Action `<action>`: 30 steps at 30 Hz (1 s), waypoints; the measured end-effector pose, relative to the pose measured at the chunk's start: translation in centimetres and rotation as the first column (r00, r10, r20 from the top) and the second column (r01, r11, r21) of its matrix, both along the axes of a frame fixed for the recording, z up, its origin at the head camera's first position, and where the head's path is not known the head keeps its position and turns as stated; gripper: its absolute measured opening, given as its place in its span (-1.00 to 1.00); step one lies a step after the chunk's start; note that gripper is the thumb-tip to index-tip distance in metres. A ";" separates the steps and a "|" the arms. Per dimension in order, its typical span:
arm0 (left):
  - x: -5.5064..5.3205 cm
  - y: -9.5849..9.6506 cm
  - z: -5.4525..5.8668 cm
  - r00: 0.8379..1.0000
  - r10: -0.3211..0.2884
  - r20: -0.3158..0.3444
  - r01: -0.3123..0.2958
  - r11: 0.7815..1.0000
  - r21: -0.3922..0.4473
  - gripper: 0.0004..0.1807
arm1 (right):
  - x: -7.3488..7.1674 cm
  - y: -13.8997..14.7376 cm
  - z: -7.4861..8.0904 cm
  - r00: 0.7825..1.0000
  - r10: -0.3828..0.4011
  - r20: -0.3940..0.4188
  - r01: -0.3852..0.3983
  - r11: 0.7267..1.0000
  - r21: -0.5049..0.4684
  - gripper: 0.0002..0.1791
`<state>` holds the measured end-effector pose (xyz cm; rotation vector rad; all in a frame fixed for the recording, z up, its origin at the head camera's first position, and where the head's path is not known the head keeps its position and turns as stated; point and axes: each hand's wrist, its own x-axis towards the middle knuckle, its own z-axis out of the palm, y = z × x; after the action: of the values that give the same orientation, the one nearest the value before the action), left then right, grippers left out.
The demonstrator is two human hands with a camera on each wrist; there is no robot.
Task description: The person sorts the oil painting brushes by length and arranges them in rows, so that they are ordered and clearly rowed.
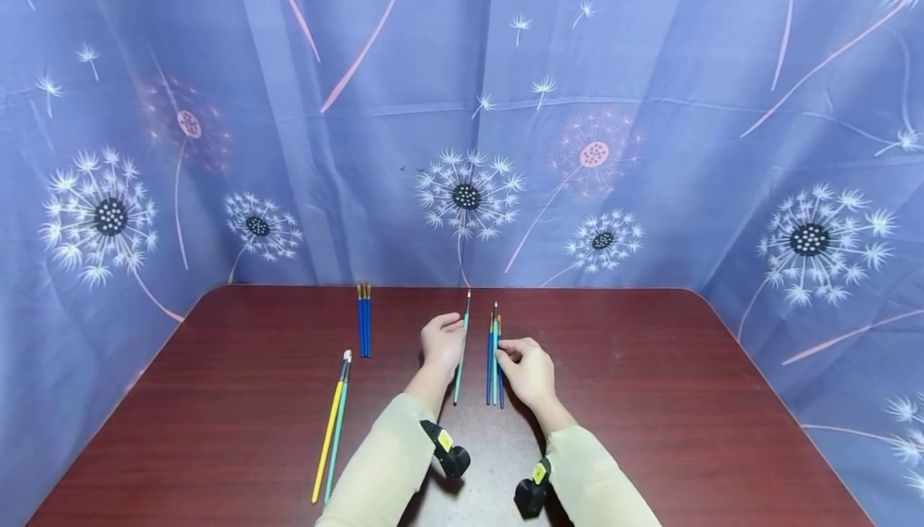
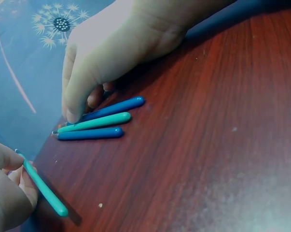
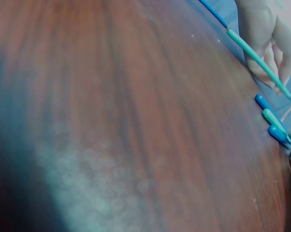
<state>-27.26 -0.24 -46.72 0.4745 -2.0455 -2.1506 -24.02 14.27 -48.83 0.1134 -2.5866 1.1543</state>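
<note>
The slim turquoise-handled paintbrush (image 1: 460,362) with a pale tip is pinched between the thumb and fingers of the left hand (image 1: 442,345), its bristle end pointing away from the person and its shadow falling on the wood beside it.

Just right of those fingers lies a group of three: a slim turquoise paintbrush (image 1: 495,379) between two dark blue paintbrushes (image 1: 488,374). At this group, the right hand (image 1: 528,370) has bent fingers and a thumb touching the brushes; whether they pinch one, I cannot tell.

Left of the left-hand fingers and farther back, a tight bunch of blue paintbrushes with brown bristles (image 1: 364,333) lies side by side. Also to their left, nearer the person, a long yellow paintbrush (image 1: 330,431) rests beside a long turquoise paintbrush (image 1: 337,439).

Beneath the fingers spreads a dark reddish-brown table (image 1: 650,407) with streaked wood grain, rounded far corners, a few pale specks and a glare patch between the forearms. Beyond the fingertips, at the table's far edge and along both sides, hangs a violet-blue fabric curtain (image 1: 375,214), softly creased and printed with white and pink dandelions.
</note>
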 end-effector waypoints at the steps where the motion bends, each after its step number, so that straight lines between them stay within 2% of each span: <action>1: 0.0 -0.1 -0.1 1.000 0.004 0.005 -0.004 1.000 0.003 -0.67 | 0.1 0.0 0.0 1.000 -0.002 0.008 0.002 1.000 -0.006 -0.80; 6: 0.0 -0.5 -0.1 1.000 0.009 0.011 -0.009 1.000 0.021 -0.67 | 0.0 0.0 -0.1 1.000 -0.001 0.007 0.001 1.000 0.001 -0.79; 12: 0.0 -1.1 0.0 1.000 -0.008 0.000 0.008 0.996 0.087 -0.64 | -0.1 0.0 -0.2 1.000 -0.006 0.014 0.006 1.000 -0.002 -0.79; 20: 0.2 -2.3 0.4 0.998 -0.069 0.009 0.068 0.996 0.064 -0.57 | -0.2 0.0 0.0 1.000 -0.007 0.013 0.007 1.000 0.001 -0.79; 30: 0.7 -3.7 1.2 0.993 -0.114 0.034 0.111 0.991 0.079 -0.50 | 0.0 0.0 0.2 1.000 -0.002 0.013 0.002 1.000 0.003 -0.78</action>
<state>-26.54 -3.91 -45.55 0.4214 -2.0629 -2.3090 -24.04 14.25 -48.65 0.1041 -2.5995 1.1542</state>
